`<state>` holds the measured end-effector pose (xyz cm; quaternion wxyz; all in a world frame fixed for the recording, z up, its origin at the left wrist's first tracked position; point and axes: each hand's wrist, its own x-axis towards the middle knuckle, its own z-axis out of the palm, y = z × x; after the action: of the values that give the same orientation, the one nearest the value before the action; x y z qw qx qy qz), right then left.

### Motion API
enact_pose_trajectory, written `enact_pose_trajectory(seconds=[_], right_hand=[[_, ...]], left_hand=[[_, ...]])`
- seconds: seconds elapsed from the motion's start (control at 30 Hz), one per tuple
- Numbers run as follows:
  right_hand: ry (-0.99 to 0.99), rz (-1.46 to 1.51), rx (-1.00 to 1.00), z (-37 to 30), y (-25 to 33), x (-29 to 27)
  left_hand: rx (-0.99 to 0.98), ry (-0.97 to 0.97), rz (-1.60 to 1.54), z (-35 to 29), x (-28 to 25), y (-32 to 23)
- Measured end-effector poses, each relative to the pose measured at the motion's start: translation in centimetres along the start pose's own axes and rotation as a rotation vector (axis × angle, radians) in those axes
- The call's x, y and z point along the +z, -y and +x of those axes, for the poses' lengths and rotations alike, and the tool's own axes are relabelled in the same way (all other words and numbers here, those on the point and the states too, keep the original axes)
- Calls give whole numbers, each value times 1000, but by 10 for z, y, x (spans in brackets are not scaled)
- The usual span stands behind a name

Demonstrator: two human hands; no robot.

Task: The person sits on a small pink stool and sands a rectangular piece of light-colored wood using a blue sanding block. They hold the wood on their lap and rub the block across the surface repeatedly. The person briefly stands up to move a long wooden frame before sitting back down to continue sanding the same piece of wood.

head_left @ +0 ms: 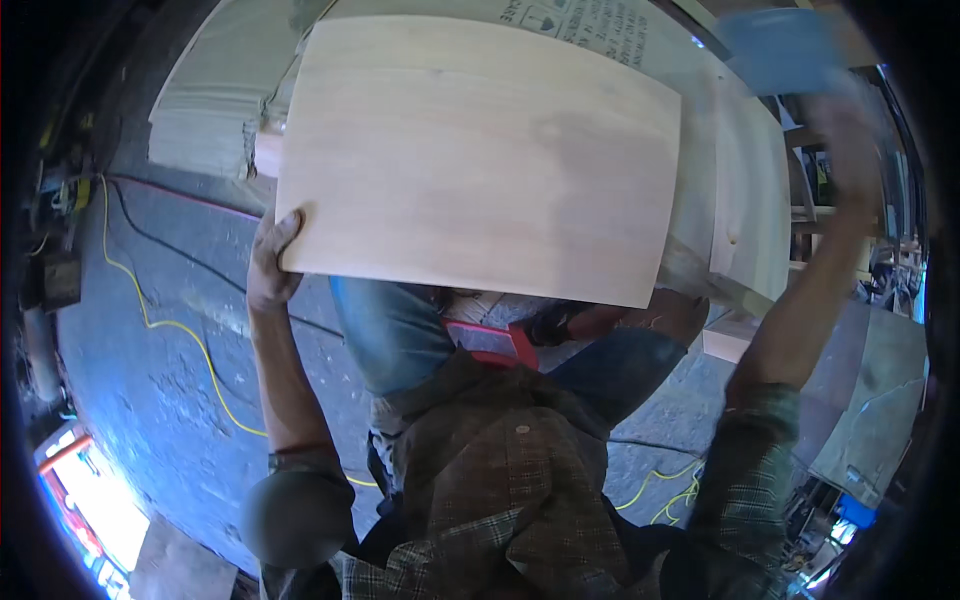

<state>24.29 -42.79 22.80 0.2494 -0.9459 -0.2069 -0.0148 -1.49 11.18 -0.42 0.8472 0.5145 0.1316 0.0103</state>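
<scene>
By the left hand (274, 258), the near-left corner of a large, rectangular, pale wooden board (470, 160) is gripped; blue denim legs (392, 340) are partly hidden by its near edge. Beyond the board's far-right corner, whether a flat blue object (782, 50) is held by the blurred right hand (846, 118) cannot be told. Gripped at one corner, the board could be tipped by pressure at its right.

Dark lettering (615, 30) and a symbol (541, 20) mark pale packaging (665, 68).

This is a workshop. A wood board (470, 165) is at twelve o'clock, a yellow cord (149, 324) on rough floor (150, 390) at nine.
</scene>
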Motion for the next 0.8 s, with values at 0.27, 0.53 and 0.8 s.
enact_pose_trajectory(seconds=[0.27, 0.53, 0.8], right_hand=[[146, -560, 2, 9, 58, 71], [-89, 624, 233, -52, 100, 81], [-133, 1009, 444, -110, 127, 166]], left_hand=[[16, 101, 133, 35, -23, -34], [-101, 183, 308, 60, -48, -60], [516, -387, 1001, -35, 99, -31]])
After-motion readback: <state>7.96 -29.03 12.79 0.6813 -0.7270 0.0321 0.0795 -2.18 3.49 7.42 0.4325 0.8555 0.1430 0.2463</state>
